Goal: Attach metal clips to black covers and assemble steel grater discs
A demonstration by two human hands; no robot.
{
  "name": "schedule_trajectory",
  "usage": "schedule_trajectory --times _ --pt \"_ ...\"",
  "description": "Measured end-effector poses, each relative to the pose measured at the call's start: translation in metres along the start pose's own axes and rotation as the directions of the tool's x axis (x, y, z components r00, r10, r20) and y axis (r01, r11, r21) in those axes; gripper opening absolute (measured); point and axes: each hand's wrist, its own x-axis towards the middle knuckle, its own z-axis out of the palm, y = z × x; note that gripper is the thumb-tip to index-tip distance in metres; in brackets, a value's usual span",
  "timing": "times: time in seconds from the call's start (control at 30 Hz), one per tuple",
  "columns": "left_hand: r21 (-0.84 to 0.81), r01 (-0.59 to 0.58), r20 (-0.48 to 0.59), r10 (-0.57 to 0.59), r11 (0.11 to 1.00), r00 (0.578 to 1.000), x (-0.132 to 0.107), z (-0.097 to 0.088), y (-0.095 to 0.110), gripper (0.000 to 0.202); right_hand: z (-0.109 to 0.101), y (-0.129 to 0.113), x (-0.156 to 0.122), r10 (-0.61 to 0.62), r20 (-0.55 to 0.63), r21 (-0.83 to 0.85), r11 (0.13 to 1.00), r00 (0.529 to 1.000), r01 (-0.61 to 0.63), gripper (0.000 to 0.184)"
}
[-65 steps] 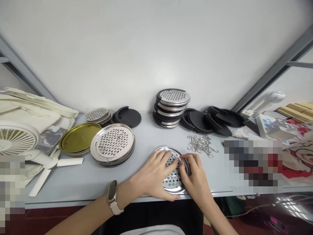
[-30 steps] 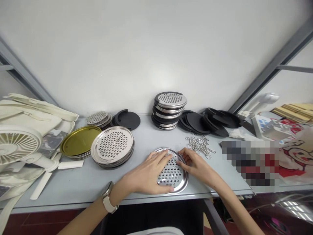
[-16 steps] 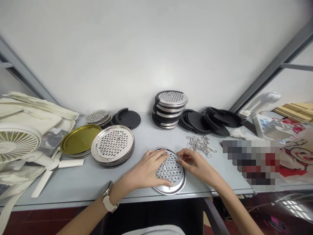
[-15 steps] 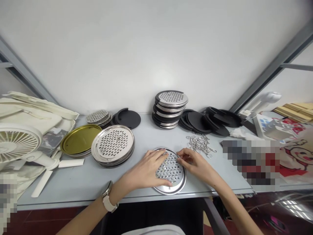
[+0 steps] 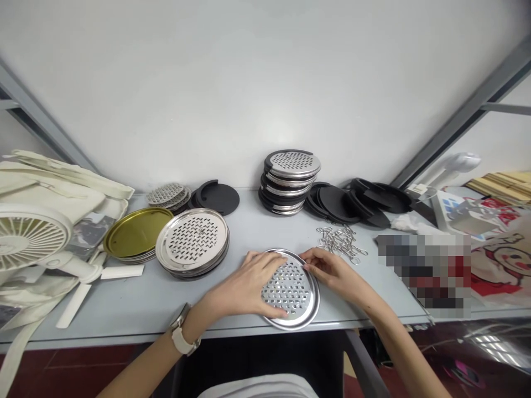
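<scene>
A round, shiny metal plate (image 5: 290, 287) with a raised rim and a field of punched, grater-like holes lies near the table's front edge. My left hand (image 5: 253, 284) grips it from the left, thumb and fingers spread across its face. At the upper right rim, my right hand (image 5: 327, 271) is closed, thumb and forefinger pinching the edge. Whether a small part sits between those fingers is hidden. Just beyond my right hand lies a loose pile of metal wire hooks (image 5: 341, 241).
Perforated plates (image 5: 194, 240) and gold-coloured lids (image 5: 139, 232) are stacked at left, near a white fan (image 5: 31, 240). Behind stands a stack of black-and-silver round pieces (image 5: 290, 185), beside black plastic discs (image 5: 340, 204). A plastic bag (image 5: 501, 260) lies at right.
The metal plate has shifted slightly right beneath my left hand, whose thumb now lies nearer its left side. My right hand stays at the rim with little movement.
</scene>
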Motion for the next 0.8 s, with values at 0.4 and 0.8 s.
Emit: schedule_trajectory --times 0.4,0.8 --pt "0.079 -0.021 0.011 0.020 0.997 1.000 0.004 0.003 -0.001 0.086 0.005 -0.003 -0.001 -0.017 -0.050 -0.057 0.998 0.999 0.014 0.018" --pt "0.077 -0.048 0.009 0.048 0.996 0.999 0.005 0.005 -0.004 0.085 0.023 -0.015 -0.002 -0.030 -0.223 -0.206 0.978 0.974 -0.017 0.018"
